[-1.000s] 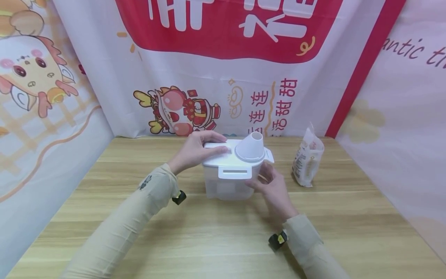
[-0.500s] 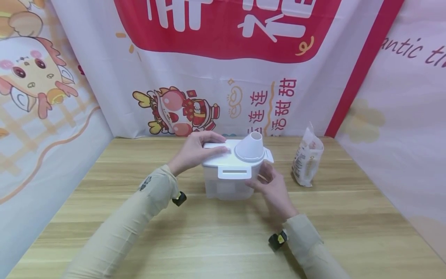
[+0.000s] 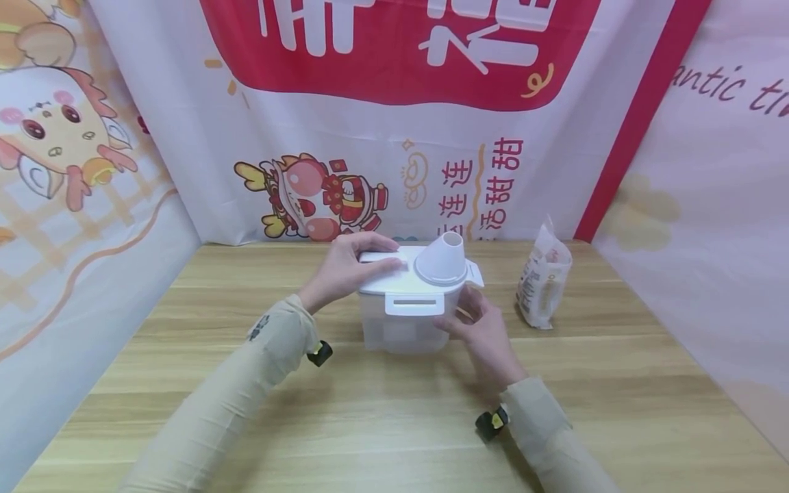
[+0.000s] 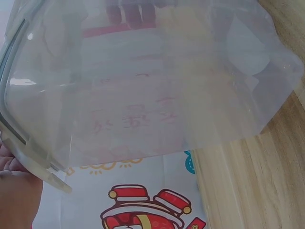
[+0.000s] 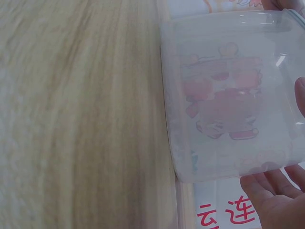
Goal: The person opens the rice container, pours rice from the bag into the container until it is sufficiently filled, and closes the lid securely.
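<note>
And both hands were on it! The left hand (image 3: 345, 269) held the white lid (image 3: 390, 279), thumb across the top and fingers over the far edge; the right hand (image 3: 485, 337) gripped the translucent container (image 3: 403, 334), thumb on the near side, fingers round its end. There it stood, upright in the middle of the worktop (image 3: 370, 424), toward the back.

Danger here? Plenty, perhaps. The near side tab (image 3: 414, 304) flared outward, and whether anything was latched I couldn't tell; a lift by the lid alone could have left the container behind. The smooth wall might well have slid in a loose right-hand hold, and a hard press on one end might have tipped the lot. The cone-shaped spout (image 3: 442, 261) jutted up, easy for a sleeve to catch. And a wide swing to the right could have toppled the white bag (image 3: 545, 287), upright and well apart.

The surface itself: pale, wood-grained, striped from side to side. Behind it hung a red-and-white cloth (image 3: 401, 75) with a dragon cartoon and Chinese lettering; a checked cartoon print (image 3: 61, 137) flanked the left, a pale lettered sheet (image 3: 709, 205) the right.
</note>
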A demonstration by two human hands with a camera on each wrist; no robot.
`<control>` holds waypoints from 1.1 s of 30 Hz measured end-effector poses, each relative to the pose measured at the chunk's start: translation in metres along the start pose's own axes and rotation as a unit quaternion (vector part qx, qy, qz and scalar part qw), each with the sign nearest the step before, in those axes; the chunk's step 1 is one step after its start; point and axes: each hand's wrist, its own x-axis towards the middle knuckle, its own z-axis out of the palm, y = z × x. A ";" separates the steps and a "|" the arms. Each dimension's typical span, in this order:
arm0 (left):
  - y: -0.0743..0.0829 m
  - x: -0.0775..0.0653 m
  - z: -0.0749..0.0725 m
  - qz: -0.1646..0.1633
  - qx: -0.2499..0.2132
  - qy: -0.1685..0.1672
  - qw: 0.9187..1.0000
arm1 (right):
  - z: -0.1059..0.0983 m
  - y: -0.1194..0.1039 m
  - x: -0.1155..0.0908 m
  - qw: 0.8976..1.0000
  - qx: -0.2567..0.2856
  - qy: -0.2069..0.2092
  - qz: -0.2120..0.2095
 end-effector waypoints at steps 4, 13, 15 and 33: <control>0.001 0.001 -0.001 0.009 0.001 0.001 1.000 | 0.000 0.001 0.001 1.000 -0.003 -0.002 -0.009; 0.006 0.005 -0.003 0.017 0.003 0.002 1.000 | 0.001 0.002 0.003 1.000 -0.004 0.001 -0.009; 0.008 0.005 -0.004 0.016 0.004 0.005 1.000 | 0.001 0.002 0.003 1.000 0.001 0.000 -0.010; 0.018 0.004 -0.009 0.017 -0.020 0.062 0.998 | 0.000 0.003 0.003 1.000 -0.010 -0.008 -0.023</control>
